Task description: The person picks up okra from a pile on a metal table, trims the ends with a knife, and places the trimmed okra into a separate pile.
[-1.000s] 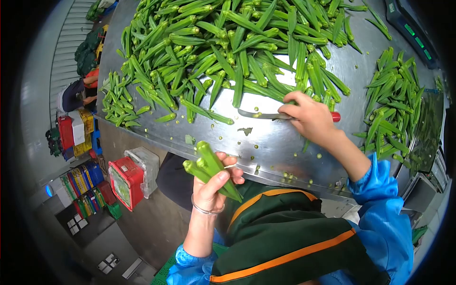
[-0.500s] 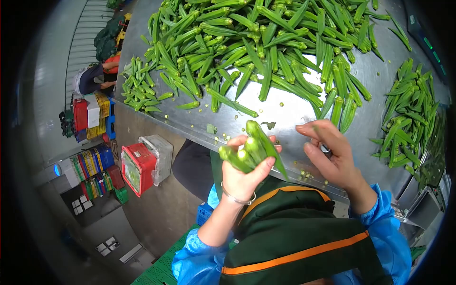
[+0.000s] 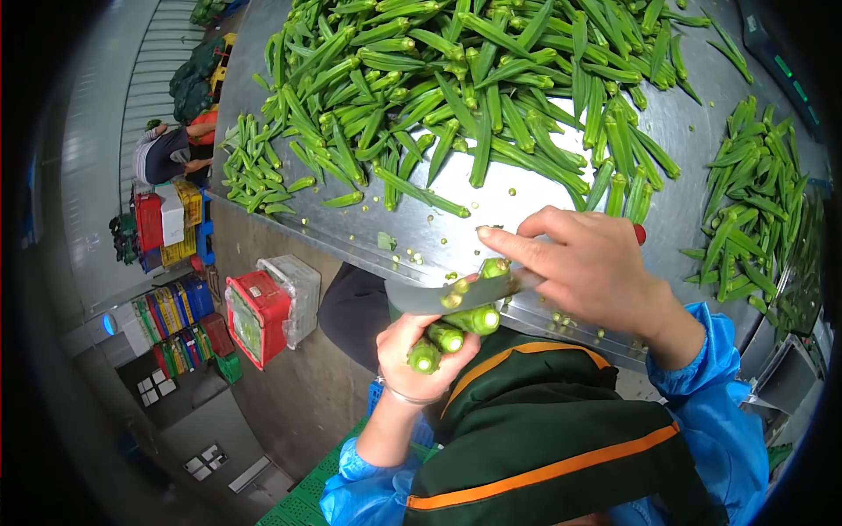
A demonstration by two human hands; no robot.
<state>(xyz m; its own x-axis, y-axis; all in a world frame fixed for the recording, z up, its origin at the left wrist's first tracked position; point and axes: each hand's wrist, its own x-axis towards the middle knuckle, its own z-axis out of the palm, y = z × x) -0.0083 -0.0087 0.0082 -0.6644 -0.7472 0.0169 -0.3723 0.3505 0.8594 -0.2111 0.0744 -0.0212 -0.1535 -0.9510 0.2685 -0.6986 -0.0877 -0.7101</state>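
My left hand [image 3: 403, 355] is closed around several okra pods [image 3: 447, 337], their pale cut stem ends pointing up. In my right hand [image 3: 592, 272] is a knife [image 3: 417, 301], with the red end of its handle showing behind the hand. The blade lies across the held pods near their stem ends. Small cut okra caps [image 3: 453, 300] sit against the blade. Beyond my hands, a large heap of okra [image 3: 456, 96] spreads over the metal table [image 3: 351, 223].
A smaller okra pile [image 3: 756, 206] lies at the table's right, and small pods [image 3: 254, 171] at its left. Stem scraps dot the near edge. On the floor stand a red crate [image 3: 256, 316] and a clear bin [image 3: 296, 298]. Another person [image 3: 167, 156] is at the far left.
My right hand has moved left to the held okra, and the knife blade now shows across them. My left hand has turned and lowered slightly, with the pods' cut ends facing me.
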